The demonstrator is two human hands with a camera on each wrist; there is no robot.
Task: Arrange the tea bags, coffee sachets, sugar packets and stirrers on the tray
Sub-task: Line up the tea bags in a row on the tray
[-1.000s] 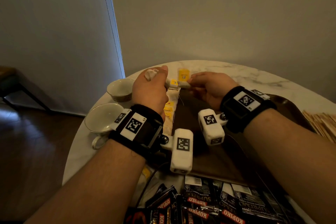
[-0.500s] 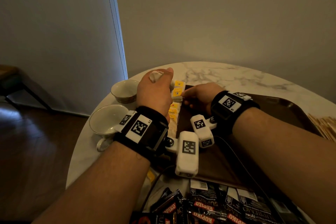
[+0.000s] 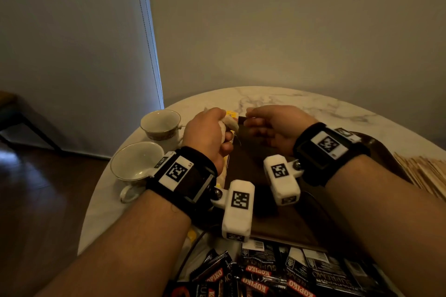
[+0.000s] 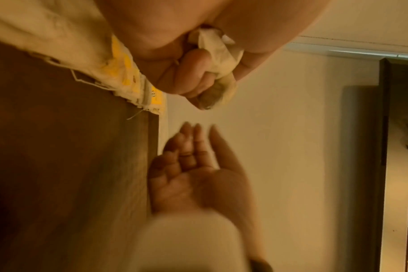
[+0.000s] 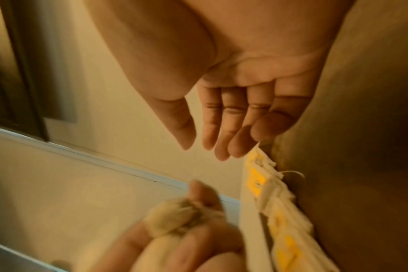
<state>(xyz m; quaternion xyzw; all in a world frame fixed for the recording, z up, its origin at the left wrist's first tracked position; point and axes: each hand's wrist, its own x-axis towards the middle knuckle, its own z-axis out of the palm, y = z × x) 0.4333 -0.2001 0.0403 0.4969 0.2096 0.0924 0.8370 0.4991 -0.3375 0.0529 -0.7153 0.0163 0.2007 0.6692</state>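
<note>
While left hand (image 3: 207, 132) grips tea bags (image 4: 216, 55) | count likely hidden

The left hand (image 3: 208, 134) was fisted, fingers curled tight; the right hand (image 3: 272, 128) hung beside it, fingers straight and relaxed, palm empty

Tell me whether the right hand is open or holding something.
Open and empty: the right hand shows straight fingers above the row of tea bags, with nothing pinched.
</note>
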